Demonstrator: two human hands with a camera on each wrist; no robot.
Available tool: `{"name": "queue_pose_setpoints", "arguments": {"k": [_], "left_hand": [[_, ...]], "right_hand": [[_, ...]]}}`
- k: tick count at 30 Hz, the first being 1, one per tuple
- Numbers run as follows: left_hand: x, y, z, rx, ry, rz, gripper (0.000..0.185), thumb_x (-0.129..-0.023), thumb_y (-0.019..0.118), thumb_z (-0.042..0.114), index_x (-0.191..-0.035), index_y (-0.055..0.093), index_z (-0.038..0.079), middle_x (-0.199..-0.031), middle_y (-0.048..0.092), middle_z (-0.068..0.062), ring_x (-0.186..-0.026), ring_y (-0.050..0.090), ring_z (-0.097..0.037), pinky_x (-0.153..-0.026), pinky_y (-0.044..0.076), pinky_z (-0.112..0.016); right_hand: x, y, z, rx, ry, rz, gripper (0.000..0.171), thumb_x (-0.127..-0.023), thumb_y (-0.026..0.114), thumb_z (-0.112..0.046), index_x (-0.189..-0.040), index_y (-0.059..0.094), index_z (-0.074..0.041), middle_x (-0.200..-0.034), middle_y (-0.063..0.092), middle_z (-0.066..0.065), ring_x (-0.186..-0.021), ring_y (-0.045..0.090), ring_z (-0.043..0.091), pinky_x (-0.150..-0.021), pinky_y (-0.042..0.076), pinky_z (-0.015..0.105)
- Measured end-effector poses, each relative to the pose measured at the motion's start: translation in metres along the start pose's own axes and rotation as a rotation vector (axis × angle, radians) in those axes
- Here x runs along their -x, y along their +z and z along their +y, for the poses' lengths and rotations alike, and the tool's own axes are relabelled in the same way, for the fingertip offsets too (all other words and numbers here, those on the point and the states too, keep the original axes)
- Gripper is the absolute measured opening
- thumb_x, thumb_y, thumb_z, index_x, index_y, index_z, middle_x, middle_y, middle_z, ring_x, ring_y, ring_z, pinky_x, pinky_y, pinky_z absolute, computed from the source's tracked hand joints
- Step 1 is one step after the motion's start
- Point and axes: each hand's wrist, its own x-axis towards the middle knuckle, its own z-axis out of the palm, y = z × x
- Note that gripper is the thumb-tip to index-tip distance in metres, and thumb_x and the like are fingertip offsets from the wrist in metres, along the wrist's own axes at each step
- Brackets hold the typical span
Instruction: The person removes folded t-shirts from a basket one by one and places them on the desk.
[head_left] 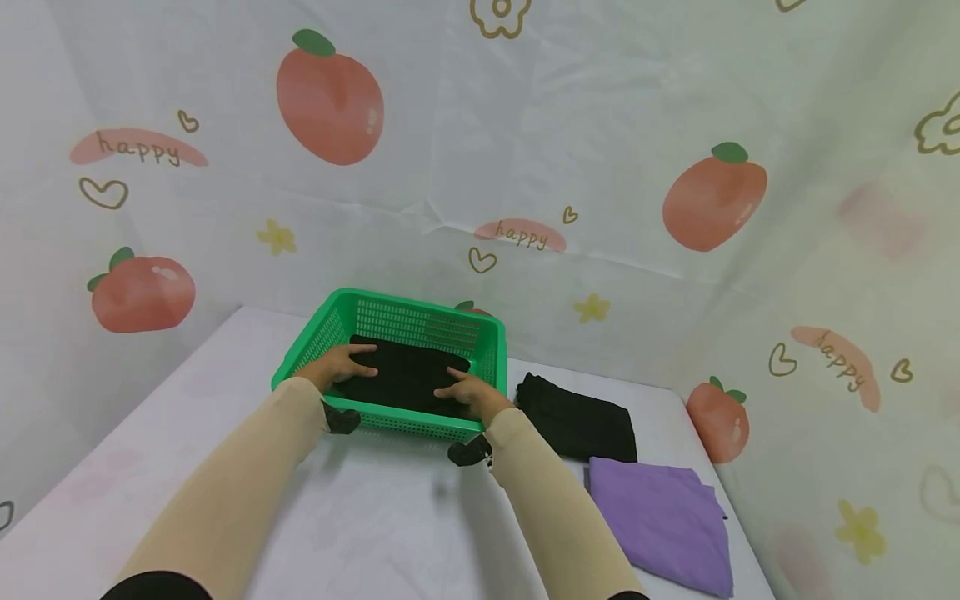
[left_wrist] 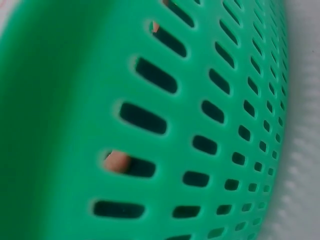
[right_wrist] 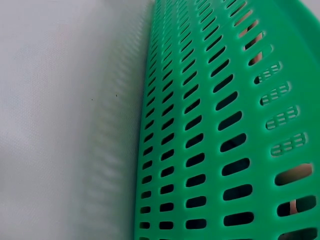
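Observation:
A green slotted plastic basket [head_left: 420, 310] sits on the white table near the back wall. A folded black cloth [head_left: 405, 375] lies inside it. My left hand [head_left: 347, 362] rests flat on the cloth's left side, fingers straight. On the cloth's right side lies my right hand [head_left: 467, 390], also flat. Both wrist views are filled by the basket's outer wall [left_wrist: 200, 125] [right_wrist: 200, 140]; bits of finger show through the slots.
A second folded black cloth [head_left: 577, 425] lies on the table right of the basket. A folded purple cloth [head_left: 663, 521] lies nearer, at the front right. A printed curtain with peaches closes in the back and both sides.

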Motion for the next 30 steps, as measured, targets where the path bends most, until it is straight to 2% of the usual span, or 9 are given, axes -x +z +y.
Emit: {"name": "queue_pose_setpoints", "arguments": {"k": [5, 13, 17, 20, 24, 27, 30], "left_hand": [[0.001, -0.003, -0.002, 0.007, -0.003, 0.024, 0.065, -0.096, 0.063, 0.011, -0.153, 0.031, 0.002, -0.158, 0.006, -0.035, -0.145, 0.008, -0.053, -0.115, 0.023, -0.063], [0.000, -0.009, 0.005, 0.020, -0.003, 0.066, 0.066, -0.096, 0.064, 0.011, -0.154, 0.031, 0.005, -0.159, 0.006, -0.033, -0.144, 0.012, -0.053, -0.113, 0.026, -0.063], [-0.001, -0.011, 0.008, 0.052, -0.002, 0.083, 0.066, -0.096, 0.064, 0.012, -0.154, 0.031, 0.008, -0.160, 0.003, -0.031, -0.145, 0.010, -0.052, -0.112, 0.026, -0.064], [-0.001, -0.012, 0.010, 0.072, 0.004, 0.082, 0.067, -0.097, 0.064, 0.012, -0.155, 0.031, 0.008, -0.161, 0.002, -0.030, -0.146, 0.007, -0.051, -0.112, 0.025, -0.065], [0.002, -0.015, 0.011, 0.083, 0.005, 0.065, 0.068, -0.097, 0.063, 0.013, -0.155, 0.029, 0.010, -0.161, -0.001, -0.029, -0.146, 0.005, -0.052, -0.110, 0.025, -0.068], [0.007, -0.019, 0.010, 0.104, 0.012, 0.062, 0.068, -0.097, 0.063, 0.015, -0.156, 0.029, 0.011, -0.161, -0.003, -0.029, -0.145, 0.008, -0.053, -0.109, 0.027, -0.069], [0.012, -0.027, 0.009, 0.147, 0.044, 0.056, 0.069, -0.097, 0.064, 0.016, -0.156, 0.028, 0.012, -0.161, -0.004, -0.028, -0.144, 0.012, -0.053, -0.110, 0.028, -0.066]], "right_hand": [[-0.010, 0.000, 0.004, 0.014, -0.020, 0.012, 0.073, -0.091, 0.072, -0.017, -0.154, 0.036, -0.026, -0.164, 0.011, 0.018, -0.148, 0.018, 0.042, -0.114, 0.030, 0.057], [0.005, -0.004, -0.004, -0.072, -0.101, 0.036, 0.069, -0.093, 0.068, -0.011, -0.153, 0.038, -0.023, -0.164, 0.013, 0.017, -0.149, 0.015, 0.040, -0.115, 0.026, 0.060], [0.007, -0.007, -0.007, -0.103, -0.107, 0.037, 0.069, -0.094, 0.067, -0.012, -0.154, 0.036, -0.025, -0.164, 0.011, 0.016, -0.149, 0.014, 0.041, -0.115, 0.024, 0.062], [0.007, -0.009, -0.008, -0.136, -0.098, 0.040, 0.069, -0.095, 0.066, -0.013, -0.154, 0.035, -0.027, -0.165, 0.010, 0.015, -0.149, 0.015, 0.040, -0.116, 0.025, 0.059], [0.008, -0.010, -0.007, -0.159, -0.102, 0.048, 0.069, -0.095, 0.066, -0.011, -0.154, 0.035, -0.027, -0.165, 0.011, 0.015, -0.148, 0.021, 0.038, -0.113, 0.034, 0.051], [0.011, -0.011, -0.009, -0.191, -0.116, 0.046, 0.069, -0.094, 0.066, -0.010, -0.154, 0.036, -0.028, -0.163, 0.018, 0.016, -0.144, 0.032, 0.037, -0.110, 0.039, 0.050], [0.015, -0.016, -0.014, -0.257, -0.148, 0.029, 0.069, -0.094, 0.065, -0.007, -0.153, 0.037, -0.028, -0.158, 0.031, 0.017, -0.135, 0.047, 0.036, -0.103, 0.046, 0.046]]}}
